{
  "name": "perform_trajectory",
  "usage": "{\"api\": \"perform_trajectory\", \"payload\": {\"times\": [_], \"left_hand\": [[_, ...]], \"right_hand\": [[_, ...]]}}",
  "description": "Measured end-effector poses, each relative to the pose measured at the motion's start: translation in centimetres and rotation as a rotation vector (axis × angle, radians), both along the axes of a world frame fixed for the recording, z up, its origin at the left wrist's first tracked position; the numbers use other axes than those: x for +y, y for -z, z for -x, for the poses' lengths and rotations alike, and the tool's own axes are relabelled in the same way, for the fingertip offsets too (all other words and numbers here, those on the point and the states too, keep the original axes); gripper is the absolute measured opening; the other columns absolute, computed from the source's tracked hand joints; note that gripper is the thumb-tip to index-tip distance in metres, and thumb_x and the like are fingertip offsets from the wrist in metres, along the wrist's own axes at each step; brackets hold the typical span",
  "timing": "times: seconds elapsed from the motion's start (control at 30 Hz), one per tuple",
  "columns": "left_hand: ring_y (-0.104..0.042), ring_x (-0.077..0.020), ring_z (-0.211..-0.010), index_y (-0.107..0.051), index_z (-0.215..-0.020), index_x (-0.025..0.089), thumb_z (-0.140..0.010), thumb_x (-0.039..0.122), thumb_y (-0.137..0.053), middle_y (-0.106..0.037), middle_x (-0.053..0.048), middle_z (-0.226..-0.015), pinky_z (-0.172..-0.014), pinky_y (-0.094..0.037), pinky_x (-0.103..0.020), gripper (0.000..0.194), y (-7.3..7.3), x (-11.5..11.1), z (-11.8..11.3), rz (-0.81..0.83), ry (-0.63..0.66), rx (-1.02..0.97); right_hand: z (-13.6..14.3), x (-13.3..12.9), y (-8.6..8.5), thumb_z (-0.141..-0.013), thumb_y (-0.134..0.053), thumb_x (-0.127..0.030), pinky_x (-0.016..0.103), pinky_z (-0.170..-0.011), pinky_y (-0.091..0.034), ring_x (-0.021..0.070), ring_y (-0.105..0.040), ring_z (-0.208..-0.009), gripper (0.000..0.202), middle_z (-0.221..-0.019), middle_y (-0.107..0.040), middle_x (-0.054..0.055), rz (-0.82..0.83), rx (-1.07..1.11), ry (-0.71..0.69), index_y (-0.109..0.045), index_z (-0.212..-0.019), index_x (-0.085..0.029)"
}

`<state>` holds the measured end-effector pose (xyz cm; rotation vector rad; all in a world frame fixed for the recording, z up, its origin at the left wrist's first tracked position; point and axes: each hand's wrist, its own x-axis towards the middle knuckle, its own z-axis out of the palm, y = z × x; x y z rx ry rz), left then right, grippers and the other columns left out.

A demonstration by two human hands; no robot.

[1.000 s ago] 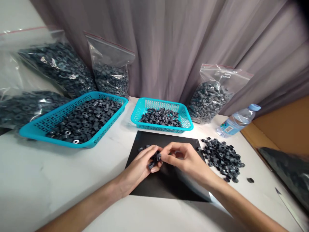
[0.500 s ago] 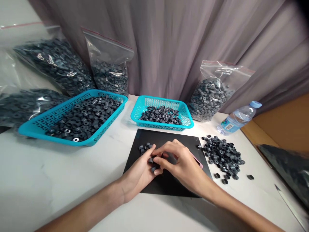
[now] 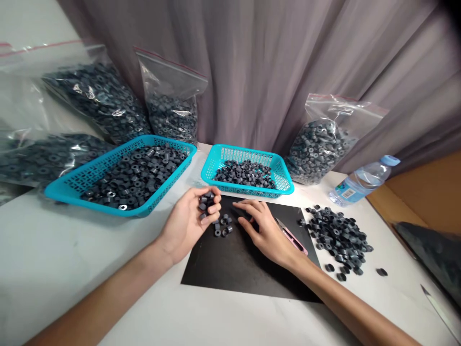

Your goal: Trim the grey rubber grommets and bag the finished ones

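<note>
My left hand [image 3: 190,218] is curled around several small dark ring-shaped pieces [image 3: 207,202], at the upper left of a black mat [image 3: 223,269]. Below its fingertips, a few loose dark pieces [image 3: 224,226] lie on the mat. My right hand [image 3: 259,226] hovers over the mat to their right, fingers apart with nothing seen between them. Partly beneath the right wrist, small pink-handled snips [image 3: 293,240] rest near the mat's right edge.
Two turquoise baskets, one left [image 3: 144,210] and one behind the mat [image 3: 248,191], hold dark pieces. A loose pile [image 3: 340,238] lies right of the mat, before a water bottle [image 3: 363,180]. Filled clear bags [image 3: 173,110] stand behind; a blade-like object [image 3: 437,307] lies far right.
My left hand has moved up and left, away from my right hand, with pieces in its fingers. My right hand has opened. More of the mat and the snips now shows.
</note>
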<state>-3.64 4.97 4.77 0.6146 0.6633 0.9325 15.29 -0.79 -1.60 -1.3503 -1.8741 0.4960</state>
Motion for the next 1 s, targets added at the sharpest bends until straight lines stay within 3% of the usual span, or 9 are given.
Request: {"api": "perform_trajectory", "payload": {"times": [0.13,0.2,0.37,0.5,0.67,0.8,1.0], "left_hand": [[-0.035,-0.0066,-0.049,-0.051,-0.061,0.014,-0.087,0.014,-0.045,-0.037,0.002,-0.061,-0.039,-0.032,-0.015,0.027,-0.5,1.0,0.8,-0.055,-0.012,-0.008],[-0.029,-0.0067,-0.047,-0.044,-0.058,0.016,-0.088,0.015,-0.045,-0.03,0.005,-0.058,-0.039,-0.03,-0.016,0.03,-0.2,1.0,0.8,-0.055,0.017,0.018],[-0.021,-0.0065,-0.045,-0.04,-0.059,0.019,-0.09,0.023,-0.05,-0.026,0.007,-0.056,-0.037,-0.024,-0.015,0.033,1.0,0.7,0.3,-0.062,0.075,0.094],[-0.021,-0.006,-0.045,-0.04,-0.061,0.019,-0.089,0.028,-0.054,-0.027,0.008,-0.057,-0.038,-0.023,-0.015,0.033,1.8,1.1,0.2,-0.106,0.091,0.179],[-0.028,-0.0053,-0.049,-0.05,-0.064,0.015,-0.087,0.032,-0.062,-0.038,0.006,-0.06,-0.041,-0.019,-0.013,0.031,2.6,1.4,0.3,-0.232,0.121,0.374],[-0.035,-0.0073,-0.054,-0.063,-0.074,0.014,-0.086,0.04,-0.066,-0.049,0.002,-0.067,-0.046,-0.023,-0.014,0.029,3.2,1.0,0.4,-0.338,0.188,0.49],[-0.032,-0.009,-0.057,-0.064,-0.085,0.017,-0.089,0.055,-0.057,-0.044,0.004,-0.072,-0.05,-0.025,-0.018,0.039,3.9,0.2,0.3,-0.408,0.296,0.551]], "right_hand": [[0.8,0.0,0.6,-0.103,-0.041,-0.02,0.047,-0.113,-0.035,0.0237,-0.041,-0.133,0.047,-0.154,-0.038,0.003,0.005,-0.031,-0.091,-0.043,-0.147,-0.037],[1.2,0.1,0.8,-0.103,-0.038,-0.018,0.047,-0.113,-0.036,0.0232,-0.044,-0.131,0.047,-0.154,-0.041,0.003,-0.003,-0.038,-0.127,-0.044,-0.147,-0.036],[1.5,0.5,0.9,-0.1,-0.049,-0.022,0.044,-0.1,-0.046,0.0239,-0.055,-0.112,0.03,-0.123,-0.067,0.006,-0.009,0.034,-0.119,-0.065,-0.126,-0.029],[1.3,0.7,0.7,-0.098,-0.057,-0.026,0.037,-0.087,-0.049,0.0225,-0.06,-0.095,0.017,-0.099,-0.072,0.006,0.012,0.101,-0.039,-0.072,-0.104,-0.024],[0.8,0.4,0.3,-0.098,-0.056,-0.027,0.034,-0.079,-0.048,0.0206,-0.061,-0.087,0.016,-0.096,-0.071,0.005,0.015,0.124,-0.006,-0.071,-0.1,-0.023],[0.3,-0.3,-0.7,-0.097,-0.057,-0.028,0.033,-0.078,-0.047,0.0199,-0.061,-0.087,0.015,-0.096,-0.071,0.004,0.006,0.181,0.0,-0.072,-0.1,-0.024],[0.0,-1.3,-2.5,-0.095,-0.06,-0.033,0.033,-0.076,-0.047,0.0187,-0.06,-0.081,0.016,-0.093,-0.071,0.003,0.029,0.281,0.051,-0.073,-0.098,-0.024]]}}
